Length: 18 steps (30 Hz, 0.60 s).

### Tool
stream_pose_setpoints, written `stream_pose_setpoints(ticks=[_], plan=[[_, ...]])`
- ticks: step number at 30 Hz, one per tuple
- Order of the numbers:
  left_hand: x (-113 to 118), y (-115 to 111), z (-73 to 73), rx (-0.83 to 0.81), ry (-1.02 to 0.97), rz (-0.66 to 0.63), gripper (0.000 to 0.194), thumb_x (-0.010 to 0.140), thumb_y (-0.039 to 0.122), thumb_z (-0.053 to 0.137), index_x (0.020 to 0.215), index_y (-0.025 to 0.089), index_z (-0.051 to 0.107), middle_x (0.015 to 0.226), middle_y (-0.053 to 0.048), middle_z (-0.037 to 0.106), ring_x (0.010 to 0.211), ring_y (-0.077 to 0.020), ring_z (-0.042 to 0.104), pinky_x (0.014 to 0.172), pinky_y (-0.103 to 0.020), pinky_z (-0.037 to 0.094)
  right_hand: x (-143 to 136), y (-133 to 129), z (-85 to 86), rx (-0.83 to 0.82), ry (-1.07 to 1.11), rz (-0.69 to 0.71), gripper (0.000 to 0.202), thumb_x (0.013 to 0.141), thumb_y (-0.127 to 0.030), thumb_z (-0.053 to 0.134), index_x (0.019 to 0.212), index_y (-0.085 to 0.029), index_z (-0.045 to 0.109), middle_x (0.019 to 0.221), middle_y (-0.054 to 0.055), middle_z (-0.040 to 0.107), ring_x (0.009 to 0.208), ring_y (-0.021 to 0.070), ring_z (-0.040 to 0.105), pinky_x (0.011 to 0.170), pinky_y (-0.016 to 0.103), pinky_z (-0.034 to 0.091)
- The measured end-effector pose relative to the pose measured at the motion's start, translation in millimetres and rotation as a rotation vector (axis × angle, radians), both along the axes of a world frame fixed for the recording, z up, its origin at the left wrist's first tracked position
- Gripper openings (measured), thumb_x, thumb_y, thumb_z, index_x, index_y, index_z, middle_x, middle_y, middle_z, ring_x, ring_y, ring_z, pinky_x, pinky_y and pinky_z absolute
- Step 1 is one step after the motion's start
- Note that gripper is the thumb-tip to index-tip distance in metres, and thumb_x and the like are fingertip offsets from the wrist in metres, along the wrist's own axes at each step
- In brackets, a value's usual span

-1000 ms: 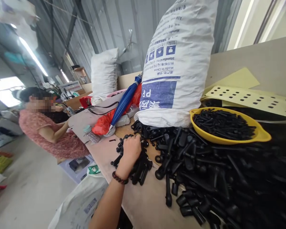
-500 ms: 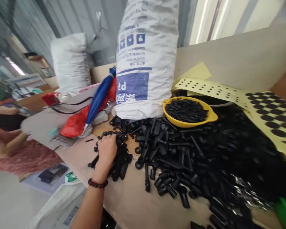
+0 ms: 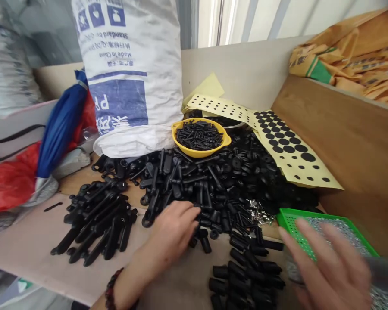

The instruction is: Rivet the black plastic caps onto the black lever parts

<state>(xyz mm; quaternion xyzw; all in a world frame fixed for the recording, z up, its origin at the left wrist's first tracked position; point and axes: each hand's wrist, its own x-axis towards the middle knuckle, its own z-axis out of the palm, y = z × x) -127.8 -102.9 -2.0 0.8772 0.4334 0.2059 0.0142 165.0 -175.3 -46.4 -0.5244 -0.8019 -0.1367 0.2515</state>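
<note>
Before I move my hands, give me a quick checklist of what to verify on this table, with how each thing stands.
1. Left hand free: cannot tell; its fingertips are hidden at the edge of the heap of mixed black parts.
2. Right hand free: cannot tell; it is blurred.
3. Green perforated tray unobstructed: not ok; the right hand covers part of it in this view.
4. Small silvery metal pieces all inside the tray: not ok; some lie loose beside it.
5. Round yellow bowl of thin black pieces upright: ok.
6. Group of long black parts untouched by the hands: ok.
</note>
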Motion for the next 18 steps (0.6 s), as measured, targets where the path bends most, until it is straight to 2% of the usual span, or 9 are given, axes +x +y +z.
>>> stream_pose_setpoints(ticks=[1,3,6,12,18], plan=[[13.3,0.2,-3.3,-0.051,0.040,-0.053,0.022,0.090,0.016,0.045,0.106,0.018,0.059,0.104,-0.007,0.064,0.094,-0.0197,0.058,0.083,-0.032,0.051,-4.7,4.4,-2.4,-0.001,-0.060,0.106,0.079,0.073,0.000,0.040,0.147,-0.022,0.022,0.139,0.013,0.044,0.131,0.0364,0.036,0.099,0.059,0.039],[32.5,0.9,-8.7,-0.100,0.114,-0.104,0.021,0.088,0.013,0.046,0.104,0.019,0.058,0.102,-0.007,0.062,0.092,-0.0198,0.057,0.081,-0.033,0.051,-10.9,13.3,-9.4,-0.003,-0.114,0.155,0.071,0.065,0.003,0.038,0.134,-0.016,0.040,0.131,0.014,0.051,0.121,0.0310,0.049,0.092,0.048,0.050],[45.7,2.2,-14.2,-0.127,0.184,-0.128,0.020,0.086,0.010,0.049,0.102,0.019,0.057,0.099,-0.005,0.061,0.088,-0.0205,0.056,0.076,-0.033,0.051,-14.8,23.9,-20.5,0.022,-0.206,0.104,0.061,0.057,0.004,0.036,0.114,-0.012,0.050,0.115,0.015,0.061,0.101,0.0259,0.061,0.079,0.038,0.057],[44.4,5.4,-22.9,-0.133,0.148,-0.141,0.019,0.086,0.010,0.048,0.100,0.019,0.057,0.096,-0.005,0.060,0.091,-0.0206,0.055,0.079,-0.034,0.050,-23.4,37.3,-25.6,-0.038,-0.309,-0.111,0.051,0.062,0.009,0.039,0.104,-0.015,0.054,0.095,0.011,0.066,0.084,0.0235,0.065,0.069,0.032,0.057],[36.5,6.4,-24.6,-0.159,0.072,-0.143,0.020,0.089,0.011,0.044,0.101,0.020,0.058,0.097,-0.006,0.061,0.089,-0.0191,0.056,0.079,-0.032,0.049,-20.7,49.7,-25.6,-0.125,-0.357,-0.138,0.041,0.067,0.009,0.043,0.098,-0.012,0.059,0.087,0.010,0.065,0.069,0.0220,0.062,0.060,0.032,0.054]])
